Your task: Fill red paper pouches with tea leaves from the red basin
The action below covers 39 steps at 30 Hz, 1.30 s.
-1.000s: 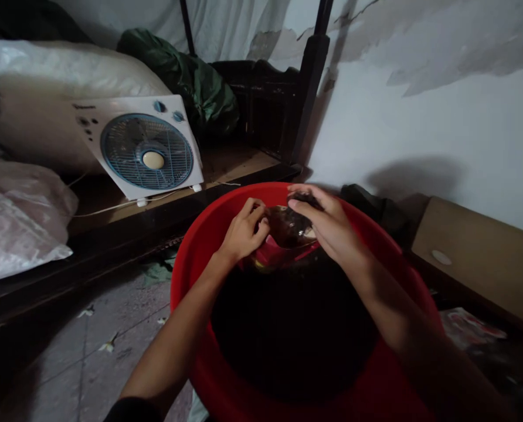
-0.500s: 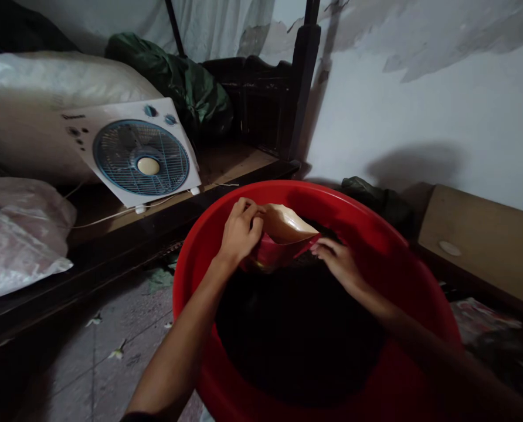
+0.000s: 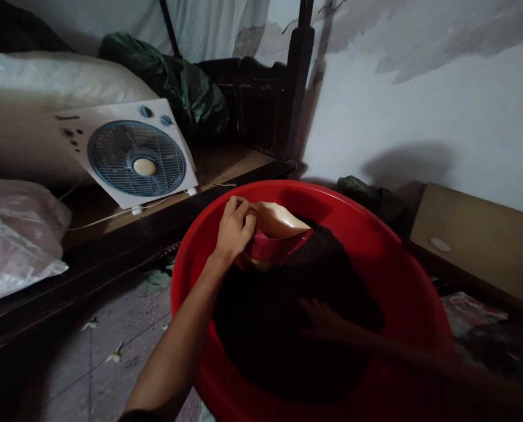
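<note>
Two hands in round red plastic basin, left hand pinching glossy pouch, right hand flat, open on dark granules

nothing is reading clearly; a small dark mark is sitting on the white fan at its top left, perhaps a brand, too blurred.
</note>
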Each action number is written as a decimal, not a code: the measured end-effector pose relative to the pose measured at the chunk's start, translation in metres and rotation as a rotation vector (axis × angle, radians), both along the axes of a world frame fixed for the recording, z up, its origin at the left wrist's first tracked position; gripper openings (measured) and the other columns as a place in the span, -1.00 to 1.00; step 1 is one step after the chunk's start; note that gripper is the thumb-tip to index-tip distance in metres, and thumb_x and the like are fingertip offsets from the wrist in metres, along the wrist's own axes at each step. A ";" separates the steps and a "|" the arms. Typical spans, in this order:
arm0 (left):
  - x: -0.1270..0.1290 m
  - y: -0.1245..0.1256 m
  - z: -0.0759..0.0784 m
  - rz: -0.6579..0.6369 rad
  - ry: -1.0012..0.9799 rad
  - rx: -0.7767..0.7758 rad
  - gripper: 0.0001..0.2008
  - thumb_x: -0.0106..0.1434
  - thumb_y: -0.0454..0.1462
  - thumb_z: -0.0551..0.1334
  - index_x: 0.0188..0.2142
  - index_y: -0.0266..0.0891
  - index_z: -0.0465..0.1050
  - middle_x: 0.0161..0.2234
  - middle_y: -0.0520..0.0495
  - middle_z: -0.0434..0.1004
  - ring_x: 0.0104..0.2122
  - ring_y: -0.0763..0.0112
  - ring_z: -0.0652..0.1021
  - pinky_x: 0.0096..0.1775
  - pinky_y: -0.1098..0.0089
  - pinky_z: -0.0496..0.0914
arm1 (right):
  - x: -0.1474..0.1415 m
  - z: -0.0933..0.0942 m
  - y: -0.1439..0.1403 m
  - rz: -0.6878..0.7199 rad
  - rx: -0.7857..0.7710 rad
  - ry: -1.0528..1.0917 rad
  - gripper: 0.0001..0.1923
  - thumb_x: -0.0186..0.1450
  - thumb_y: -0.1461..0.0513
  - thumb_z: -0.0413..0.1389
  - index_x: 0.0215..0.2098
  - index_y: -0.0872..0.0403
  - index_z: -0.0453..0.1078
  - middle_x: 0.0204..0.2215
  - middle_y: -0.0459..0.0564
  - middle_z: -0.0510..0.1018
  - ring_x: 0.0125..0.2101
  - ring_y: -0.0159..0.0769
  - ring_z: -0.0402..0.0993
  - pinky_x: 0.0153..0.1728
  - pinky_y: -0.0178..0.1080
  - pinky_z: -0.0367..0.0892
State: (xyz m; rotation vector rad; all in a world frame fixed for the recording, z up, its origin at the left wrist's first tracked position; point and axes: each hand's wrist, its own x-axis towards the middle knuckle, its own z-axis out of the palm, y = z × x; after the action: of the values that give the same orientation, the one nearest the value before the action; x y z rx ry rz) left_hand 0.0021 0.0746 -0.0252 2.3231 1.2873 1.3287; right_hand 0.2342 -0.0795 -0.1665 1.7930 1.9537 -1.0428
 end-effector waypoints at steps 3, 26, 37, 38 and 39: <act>0.000 0.001 0.000 -0.010 -0.002 0.000 -0.78 0.26 -0.35 0.03 -0.23 -0.17 0.45 -0.13 -0.08 0.38 -0.11 0.28 0.46 0.00 0.16 0.45 | 0.009 0.003 -0.003 -0.055 0.020 0.167 -0.19 0.17 0.10 0.19 0.33 0.22 0.21 0.23 0.32 0.39 0.19 0.14 0.36 0.19 0.01 0.24; 0.003 -0.004 0.003 -0.044 0.050 0.044 -0.79 0.36 -0.25 0.05 -0.16 -0.20 0.45 -0.09 -0.13 0.36 -0.04 0.23 0.43 0.10 0.13 0.38 | -0.045 0.183 0.119 -0.388 0.857 1.257 -0.62 0.34 -0.05 0.11 -0.05 0.01 0.48 -0.09 0.00 0.61 -0.05 -0.24 0.52 0.04 -0.11 0.41; 0.001 0.001 0.003 0.038 -0.012 0.024 -0.79 0.30 -0.34 0.05 -0.20 -0.18 0.46 -0.13 -0.10 0.38 -0.08 0.24 0.44 0.06 0.12 0.40 | 0.099 0.017 0.095 -0.250 0.255 -0.242 -0.21 0.33 -0.07 0.13 0.43 -0.02 0.05 0.40 0.34 0.02 0.35 0.29 0.04 0.20 0.23 0.14; 0.001 0.001 0.002 0.037 -0.010 0.027 -0.79 0.30 -0.33 0.05 -0.20 -0.18 0.46 -0.14 -0.10 0.38 -0.08 0.24 0.44 0.05 0.13 0.40 | 0.100 0.003 0.091 -0.254 0.185 -0.272 -0.09 0.31 -0.10 0.15 0.47 0.00 -0.08 0.41 0.39 -0.06 0.37 0.33 -0.03 0.20 0.22 0.14; 0.001 0.001 0.002 0.036 -0.007 0.031 -0.79 0.30 -0.33 0.05 -0.21 -0.18 0.46 -0.14 -0.10 0.38 -0.08 0.25 0.44 0.05 0.14 0.40 | 0.099 -0.007 0.087 -0.257 0.156 -0.286 0.00 0.27 -0.13 0.17 0.48 0.03 -0.16 0.41 0.43 -0.10 0.37 0.38 -0.06 0.19 0.23 0.14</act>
State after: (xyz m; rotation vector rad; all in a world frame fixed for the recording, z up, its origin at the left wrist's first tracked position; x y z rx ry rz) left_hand 0.0029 0.0760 -0.0232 2.3236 1.3223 1.3761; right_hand 0.3331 0.0077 -0.1735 2.1851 1.7054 -0.6683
